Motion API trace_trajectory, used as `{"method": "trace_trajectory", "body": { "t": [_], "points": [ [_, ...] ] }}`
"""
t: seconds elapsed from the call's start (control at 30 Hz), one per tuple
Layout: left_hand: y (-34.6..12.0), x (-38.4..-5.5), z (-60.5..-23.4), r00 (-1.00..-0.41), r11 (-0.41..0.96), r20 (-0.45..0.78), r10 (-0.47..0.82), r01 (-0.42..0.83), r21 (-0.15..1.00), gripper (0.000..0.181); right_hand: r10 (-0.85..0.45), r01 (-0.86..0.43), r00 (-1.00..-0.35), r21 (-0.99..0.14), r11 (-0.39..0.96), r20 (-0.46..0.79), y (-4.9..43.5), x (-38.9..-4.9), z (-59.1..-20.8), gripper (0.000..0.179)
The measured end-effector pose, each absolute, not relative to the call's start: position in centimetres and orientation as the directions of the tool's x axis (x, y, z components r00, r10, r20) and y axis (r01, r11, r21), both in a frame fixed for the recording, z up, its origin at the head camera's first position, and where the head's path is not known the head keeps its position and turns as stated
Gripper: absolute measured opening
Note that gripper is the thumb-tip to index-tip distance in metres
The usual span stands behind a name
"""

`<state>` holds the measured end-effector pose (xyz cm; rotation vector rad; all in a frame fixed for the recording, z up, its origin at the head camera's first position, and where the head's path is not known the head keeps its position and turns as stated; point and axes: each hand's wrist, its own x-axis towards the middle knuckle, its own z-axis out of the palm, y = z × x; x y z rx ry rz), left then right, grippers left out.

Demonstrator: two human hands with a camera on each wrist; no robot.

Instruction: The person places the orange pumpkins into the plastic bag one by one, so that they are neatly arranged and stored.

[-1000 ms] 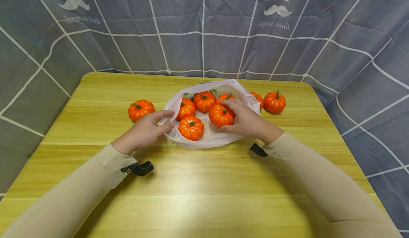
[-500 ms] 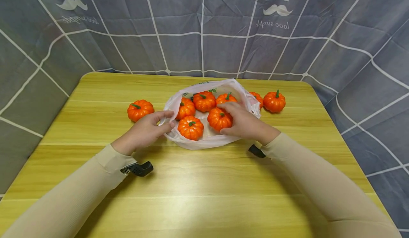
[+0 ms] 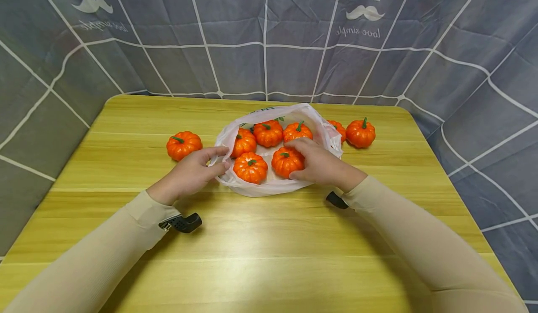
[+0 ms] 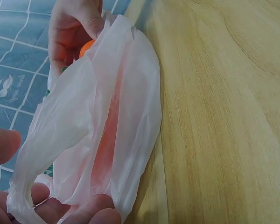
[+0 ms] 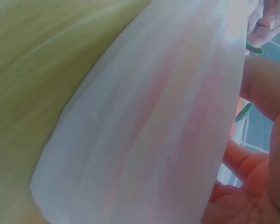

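Note:
A white plastic bag (image 3: 262, 190) lies with its mouth wide, several small orange pumpkins inside. My left hand (image 3: 193, 173) holds the bag's left rim; in the left wrist view its fingers (image 4: 91, 210) curl at the bag's handle, the thumb apart. Inside the bag's right side, my right hand (image 3: 321, 161) grips a pumpkin (image 3: 286, 162) with thumb and fingers around it. Left of that one sits another pumpkin (image 3: 250, 167), and more line the back of the bag. The bag's wall covers most of the pumpkins in both wrist views.
One pumpkin (image 3: 184, 145) stands on the wooden table (image 3: 269, 247) left of the bag. To the right is another pumpkin (image 3: 360, 133), with one more (image 3: 338, 130) partly hidden behind the bag's edge. A grey gridded cloth (image 3: 235, 18) hangs around the table's back and sides.
My right hand has moved slightly left and lower with its pumpkin, showing more of the pumpkin behind it. The left hand and the bag have stayed nearly still.

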<state>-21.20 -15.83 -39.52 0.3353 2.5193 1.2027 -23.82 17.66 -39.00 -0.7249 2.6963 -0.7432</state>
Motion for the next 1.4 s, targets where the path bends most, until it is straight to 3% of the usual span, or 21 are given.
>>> {"method": "trace_trajectory", "body": {
  "t": [1.0,1.4],
  "points": [
    [-15.67,-20.84,-39.65,-0.920,0.621,-0.187,0.343,0.073,0.781,0.059,-0.524,-0.397,-0.839,-0.495,0.773,-0.145,17.96,-23.17,-39.32,0.077],
    [-15.79,-20.76,-39.54,-0.926,0.623,-0.181,0.332,0.071,0.779,0.058,-0.535,-0.421,-0.838,-0.500,0.757,-0.104,18.30,-22.96,-38.75,0.076]
  ]
}}
